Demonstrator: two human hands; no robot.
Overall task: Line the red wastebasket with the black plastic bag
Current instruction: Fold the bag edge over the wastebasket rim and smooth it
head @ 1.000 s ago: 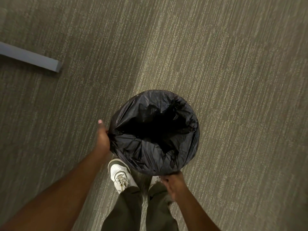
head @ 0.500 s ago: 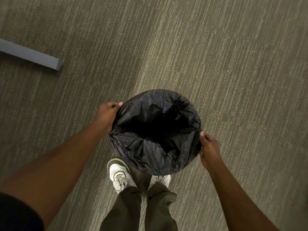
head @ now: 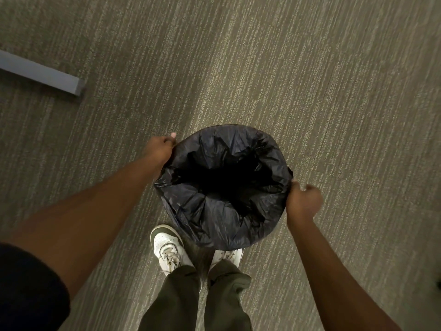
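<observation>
The bag (head: 224, 187) sits on the carpet (head: 310, 80) by the shoes (head: 168, 249), its mouth spread round, hiding any bin beneath. Left hand (head: 158, 148) and right hand (head: 303, 203) pinch opposite edges, likely to pull it taut.

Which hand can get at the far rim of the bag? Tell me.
Probably the left hand: it grips the bag high on its left edge, next to the far rim, with only bare carpet beyond. The right hand sits lower on the right edge.
</observation>
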